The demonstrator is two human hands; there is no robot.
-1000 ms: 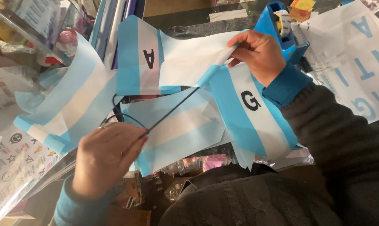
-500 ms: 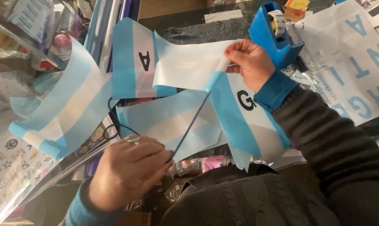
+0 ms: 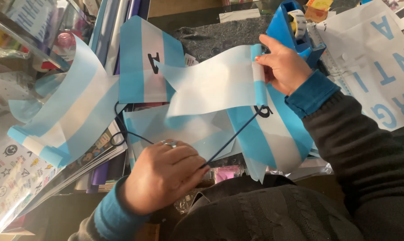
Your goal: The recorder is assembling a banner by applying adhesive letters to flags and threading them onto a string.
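Pinched the folded end of a light-blue-and-white flag [image 3: 215, 82] with the right hand [image 3: 284, 67], fingers closed on it, just beside the blue tape dispenser [image 3: 291, 27]. Gripped a dark cord [image 3: 231, 140] in the left hand [image 3: 164, 174], curled shut, well below the dispenser. Ran taut, that cord, up toward the flag. Lay spread beneath, more lettered flags [image 3: 148, 62], left of the dispenser.

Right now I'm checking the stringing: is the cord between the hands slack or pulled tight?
Tight. The dark cord runs in a straight line from the left hand up to the flags under the right hand.
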